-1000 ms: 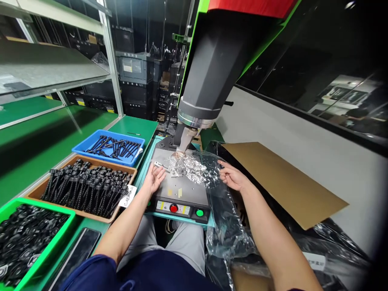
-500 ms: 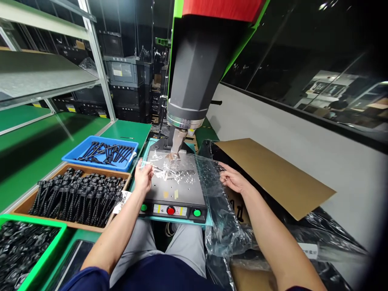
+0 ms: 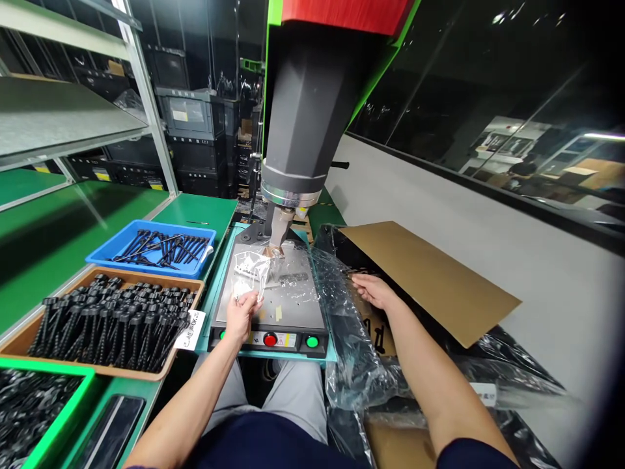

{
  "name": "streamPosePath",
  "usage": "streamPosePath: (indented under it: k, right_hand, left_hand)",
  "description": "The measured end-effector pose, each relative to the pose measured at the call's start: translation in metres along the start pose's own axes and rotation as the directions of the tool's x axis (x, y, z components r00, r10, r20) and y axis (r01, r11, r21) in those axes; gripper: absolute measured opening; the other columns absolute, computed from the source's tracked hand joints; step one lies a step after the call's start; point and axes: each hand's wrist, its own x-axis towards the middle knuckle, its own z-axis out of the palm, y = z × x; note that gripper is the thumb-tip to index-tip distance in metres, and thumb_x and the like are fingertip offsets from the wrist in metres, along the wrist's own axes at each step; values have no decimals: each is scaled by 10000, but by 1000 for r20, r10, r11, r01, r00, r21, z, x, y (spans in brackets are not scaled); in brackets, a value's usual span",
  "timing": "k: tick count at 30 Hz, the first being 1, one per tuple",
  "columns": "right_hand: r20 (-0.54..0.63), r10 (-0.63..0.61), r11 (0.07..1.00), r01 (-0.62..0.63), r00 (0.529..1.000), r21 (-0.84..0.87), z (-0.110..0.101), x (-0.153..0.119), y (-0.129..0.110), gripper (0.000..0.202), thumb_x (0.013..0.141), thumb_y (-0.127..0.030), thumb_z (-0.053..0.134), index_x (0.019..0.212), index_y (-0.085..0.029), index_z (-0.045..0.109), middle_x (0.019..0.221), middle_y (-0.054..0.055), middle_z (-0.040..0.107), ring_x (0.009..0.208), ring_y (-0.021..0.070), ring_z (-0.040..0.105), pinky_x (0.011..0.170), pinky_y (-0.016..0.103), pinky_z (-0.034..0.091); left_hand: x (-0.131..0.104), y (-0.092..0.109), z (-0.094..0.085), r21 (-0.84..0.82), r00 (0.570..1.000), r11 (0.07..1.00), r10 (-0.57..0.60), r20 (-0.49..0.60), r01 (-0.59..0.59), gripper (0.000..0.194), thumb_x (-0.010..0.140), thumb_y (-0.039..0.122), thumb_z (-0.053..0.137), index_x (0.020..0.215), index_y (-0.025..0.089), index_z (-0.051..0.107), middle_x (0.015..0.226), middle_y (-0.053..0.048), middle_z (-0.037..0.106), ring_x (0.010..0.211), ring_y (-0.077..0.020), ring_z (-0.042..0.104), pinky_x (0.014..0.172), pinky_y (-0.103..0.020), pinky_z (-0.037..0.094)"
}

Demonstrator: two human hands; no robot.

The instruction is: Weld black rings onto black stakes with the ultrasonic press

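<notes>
My left hand (image 3: pixel 243 314) is closed on a crumpled part of clear plastic film (image 3: pixel 252 270), above the metal base plate (image 3: pixel 293 306) of a press-like machine. Over to the right, my right hand (image 3: pixel 375 290) has its thumb and fingers pinched at the edge of a clear plastic bag (image 3: pixel 342 312). This bag spreads from the plate down over the open box at my right. Whether the film in my left hand is part of the same bag, I cannot tell. The machine's metal tip (image 3: pixel 278 234) points down at the plate, just behind the film.
On the left stand a blue tray (image 3: pixel 105 255) and a brown tray (image 3: pixel 159 371), both with black ribbed parts, and a green bin (image 3: pixel 81 397). Red (image 3: pixel 270 339) and green (image 3: pixel 311 341) buttons line the machine's front. A cardboard sheet (image 3: pixel 430 280) leans at right.
My left hand has drawn down and towards me, bringing crumpled film with it. My right hand stays near the same place at the bag's edge. The view has shifted slightly.
</notes>
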Motion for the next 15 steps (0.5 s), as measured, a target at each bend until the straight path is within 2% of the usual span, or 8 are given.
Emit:
streamPosePath:
  k: [6, 12, 15]
  right_hand:
    - [-31, 8, 999, -9, 1000, -38, -7, 6, 16, 168, 781, -144, 748, 796, -146, 581, 577, -31, 575, 362, 29, 423, 302, 100, 310]
    - [-98, -32, 992, 20, 995, -125, -12, 13, 17, 195, 749, -166, 768, 779, -142, 577, 579, -19, 580, 349, 23, 349, 303, 120, 234]
    - [-175, -77, 981, 44, 982, -188, -19, 15, 10, 211, 735, -193, 776, 797, -152, 579, 624, 3, 598, 397, 54, 414, 341, 146, 274]
  left_hand:
    - [-4, 1, -13, 104, 997, 994, 7, 81, -16, 711, 688, 231, 824, 1288, 186, 445, 904, -70, 736, 792, -182, 729, 693, -253, 590]
    - [-15, 11, -18, 202, 977, 973, -146, 157, 113, 674, 676, 256, 836, 1255, 133, 512, 899, -132, 752, 793, -225, 732, 703, -307, 603]
    - [-16, 13, -16, 202, 965, 962, -214, 151, 182, 584, 655, 273, 852, 1151, 113, 587, 924, -165, 748, 794, -237, 734, 697, -312, 601]
